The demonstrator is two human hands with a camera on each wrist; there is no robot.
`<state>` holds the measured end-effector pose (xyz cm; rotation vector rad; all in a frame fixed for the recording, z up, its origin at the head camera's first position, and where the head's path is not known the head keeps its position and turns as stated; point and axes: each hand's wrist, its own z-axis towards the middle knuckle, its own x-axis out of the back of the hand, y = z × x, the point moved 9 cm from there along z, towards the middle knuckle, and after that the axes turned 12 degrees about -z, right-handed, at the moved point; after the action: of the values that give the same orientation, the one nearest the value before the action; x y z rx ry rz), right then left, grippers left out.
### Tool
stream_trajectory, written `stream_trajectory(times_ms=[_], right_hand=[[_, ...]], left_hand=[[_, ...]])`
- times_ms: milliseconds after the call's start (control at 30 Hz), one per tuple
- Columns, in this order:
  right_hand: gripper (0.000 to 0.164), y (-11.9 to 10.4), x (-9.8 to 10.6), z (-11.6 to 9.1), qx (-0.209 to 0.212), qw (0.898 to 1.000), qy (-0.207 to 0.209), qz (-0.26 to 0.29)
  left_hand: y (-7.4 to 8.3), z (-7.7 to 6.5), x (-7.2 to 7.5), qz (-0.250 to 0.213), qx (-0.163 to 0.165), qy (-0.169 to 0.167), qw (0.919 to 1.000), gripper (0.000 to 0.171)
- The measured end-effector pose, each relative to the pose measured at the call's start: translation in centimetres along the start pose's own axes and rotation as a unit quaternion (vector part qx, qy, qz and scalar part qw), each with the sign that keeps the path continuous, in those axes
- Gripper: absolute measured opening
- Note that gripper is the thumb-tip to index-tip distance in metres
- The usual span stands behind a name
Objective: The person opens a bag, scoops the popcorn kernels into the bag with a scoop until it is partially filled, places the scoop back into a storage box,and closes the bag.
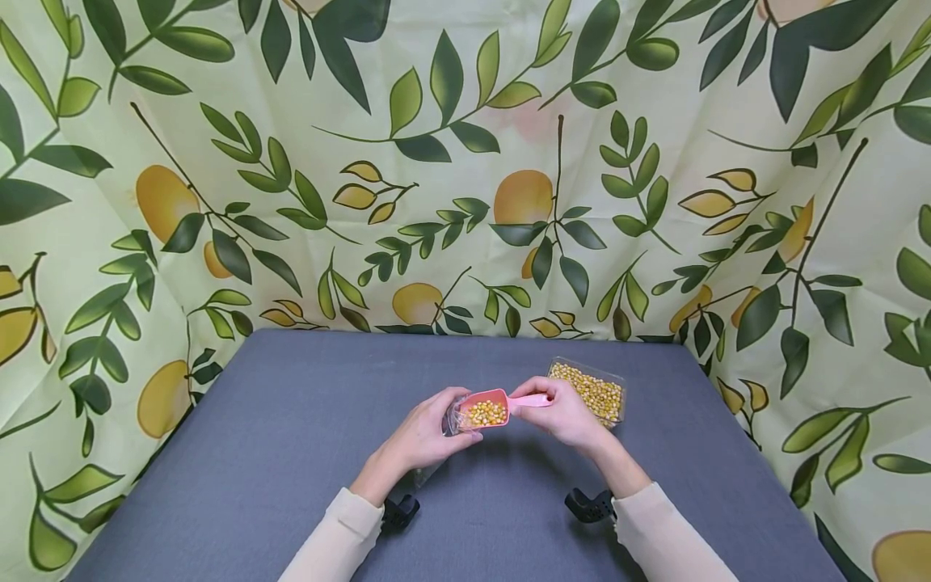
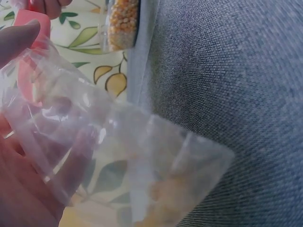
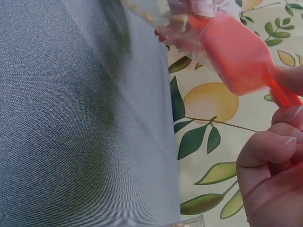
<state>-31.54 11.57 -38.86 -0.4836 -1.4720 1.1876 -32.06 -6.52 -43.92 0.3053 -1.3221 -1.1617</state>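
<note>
From the right hand (image 1: 563, 414), fingers pinching its handle, the pink plastic scoop (image 3: 239, 56) of yellow kernels (image 1: 486, 413) points towards nine o'clock into the clear plastic bag (image 2: 142, 137) gripped by the left hand's (image 1: 424, 432) fingers.

Head view: forward, down; both wrist views: close, sharing pink scoop (image 3: 239, 56).

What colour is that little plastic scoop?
Pink. The small plastic scoop shows best in the head view.

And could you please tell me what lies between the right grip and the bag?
The scoop, holding corn, spans from the right grip to the bag, in the head view.
</note>
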Motion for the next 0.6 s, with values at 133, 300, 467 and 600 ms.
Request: stream_trajectory(times_ms=[133, 300, 467, 600], right_hand=[[0.018, -0.3, 0.1, 0.0, 0.013, 1.0, 0.001, -0.015], [0.016, 0.5, 0.1, 0.4, 0.024, 0.999, 0.003, -0.037], [0.017, 2.0, 0.0, 1.0, 0.031, 0.998, 0.002, -0.048], [0.018, 2.0, 0.1, 1.0, 0.036, 0.998, 0.0, -0.046]], left_hand=[[0.0, 0.0, 0.0, -0.003, -0.002, 0.0, 1.0, 0.071], [-0.1, 0.0, 0.0, -0.004, -0.002, -0.001, 1.0, 0.071], [0.0, 0.0, 0.0, -0.008, -0.002, -0.004, 1.0, 0.071], [0.0, 0.0, 0.0, -0.008, -0.001, -0.005, 1.0, 0.072]])
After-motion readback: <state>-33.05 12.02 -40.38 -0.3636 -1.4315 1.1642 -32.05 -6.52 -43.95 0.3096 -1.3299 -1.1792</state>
